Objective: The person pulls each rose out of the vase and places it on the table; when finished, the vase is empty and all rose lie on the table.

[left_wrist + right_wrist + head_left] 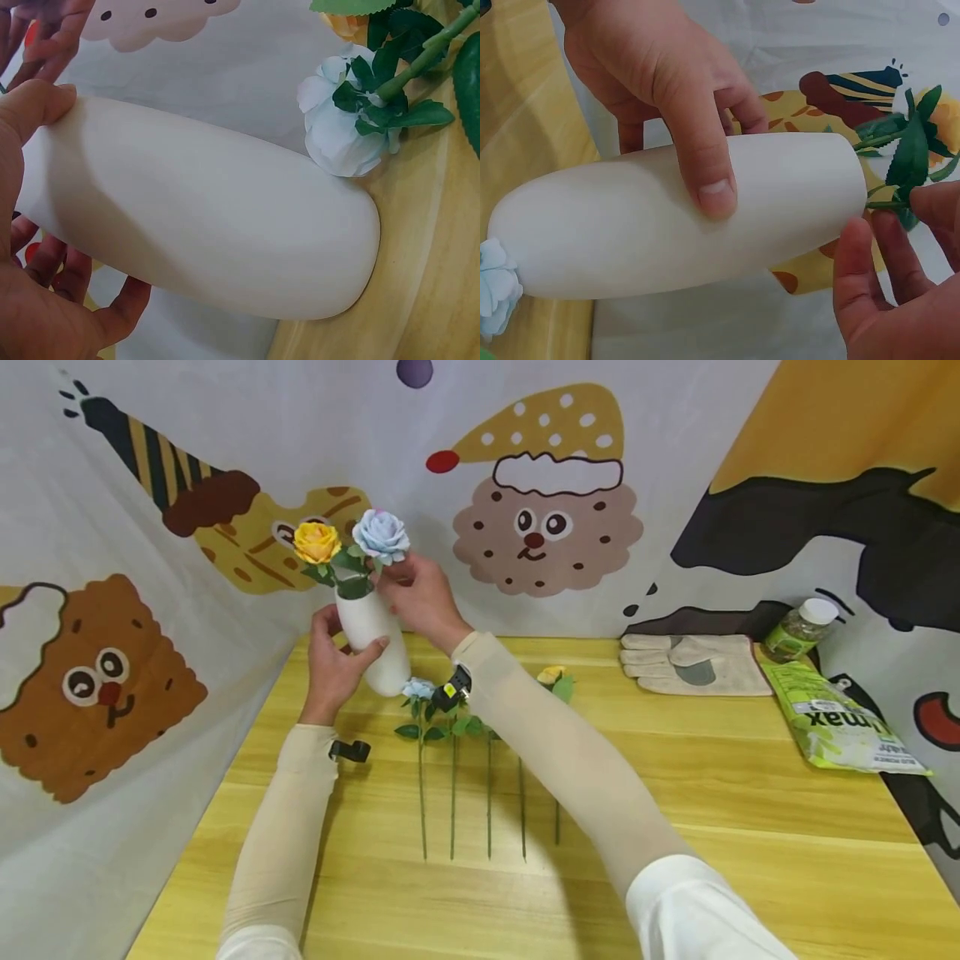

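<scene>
A tall white vase (375,631) stands near the table's back edge, tilted in the head view. My left hand (333,664) grips its side, thumb across the front and fingers behind; the left wrist view shows the vase's smooth wall (217,210) close up. Above the mouth are a yellow rose (317,542) and a light blue rose (381,535). Right beside the rim, my right hand (427,597) pinches the blue rose's green stem (889,205) between thumb and fingers. The stems' lower ends are hidden inside the vase.
Several more roses lie in a row on the wooden table (675,860), their stems (453,793) toward me, partly under my right forearm. At the back right are a work glove (693,664), a white-capped jar (801,631) and a green-white bag (840,718). A printed cloth (337,435) hangs behind.
</scene>
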Motion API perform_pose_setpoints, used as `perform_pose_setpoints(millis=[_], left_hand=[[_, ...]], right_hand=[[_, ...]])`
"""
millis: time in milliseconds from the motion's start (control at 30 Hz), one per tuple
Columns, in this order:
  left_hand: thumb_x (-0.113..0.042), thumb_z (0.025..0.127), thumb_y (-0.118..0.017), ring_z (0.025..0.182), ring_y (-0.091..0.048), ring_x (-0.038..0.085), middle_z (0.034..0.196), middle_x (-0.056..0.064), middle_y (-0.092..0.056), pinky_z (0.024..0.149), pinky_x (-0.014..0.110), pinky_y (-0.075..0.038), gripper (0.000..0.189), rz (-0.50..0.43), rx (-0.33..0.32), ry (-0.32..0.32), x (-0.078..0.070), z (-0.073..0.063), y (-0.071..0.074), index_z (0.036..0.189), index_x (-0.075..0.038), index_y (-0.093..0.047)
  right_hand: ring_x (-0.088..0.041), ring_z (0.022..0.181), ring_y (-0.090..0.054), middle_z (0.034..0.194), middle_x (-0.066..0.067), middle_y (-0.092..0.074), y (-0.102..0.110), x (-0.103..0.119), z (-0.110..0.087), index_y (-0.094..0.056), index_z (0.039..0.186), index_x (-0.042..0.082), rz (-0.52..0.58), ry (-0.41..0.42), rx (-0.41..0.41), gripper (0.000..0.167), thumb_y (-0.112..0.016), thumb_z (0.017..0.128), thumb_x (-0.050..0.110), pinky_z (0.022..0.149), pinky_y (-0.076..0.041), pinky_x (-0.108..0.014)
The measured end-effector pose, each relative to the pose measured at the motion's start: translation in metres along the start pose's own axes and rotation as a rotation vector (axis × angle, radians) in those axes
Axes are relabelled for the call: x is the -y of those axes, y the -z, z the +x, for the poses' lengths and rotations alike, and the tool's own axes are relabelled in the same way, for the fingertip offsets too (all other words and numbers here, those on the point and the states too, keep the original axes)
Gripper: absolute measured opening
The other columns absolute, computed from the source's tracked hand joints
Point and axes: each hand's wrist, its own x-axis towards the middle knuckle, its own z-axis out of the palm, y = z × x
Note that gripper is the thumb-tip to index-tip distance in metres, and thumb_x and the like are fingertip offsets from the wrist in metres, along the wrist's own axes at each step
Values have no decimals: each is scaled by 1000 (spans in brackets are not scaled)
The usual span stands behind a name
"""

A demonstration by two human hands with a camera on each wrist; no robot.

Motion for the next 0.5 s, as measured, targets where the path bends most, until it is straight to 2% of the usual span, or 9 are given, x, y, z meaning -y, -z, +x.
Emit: perform_pose_setpoints(millis=[200,367,500], left_hand=[[-33,83,-90,124,-50,18,138,9,-50,103,52,-53,83,9,-4,5,-1,-1,0,148,-12,-42],[-34,85,-89,127,-50,20,141,10,-49,104,54,-52,83,13,9,14,-2,-1,0,149,-13,-41],[-35,85,-89,127,-50,20,141,10,-49,105,56,-51,83,7,11,11,-2,-1,0,148,-12,-41]], right_hand=[[-17,109,-70,132,-9,-71,-1,2,-1,-67,132,10,83,39,-35,28,-68,105,17,80,-63,-29],[-21,98,-71,115,-13,-67,-3,5,1,-60,124,2,159,74,-64,21,-66,105,9,79,-64,-30],[-20,92,-69,106,-12,-66,-3,7,1,-60,120,1,167,101,-68,20,-68,102,3,79,-64,-30]])
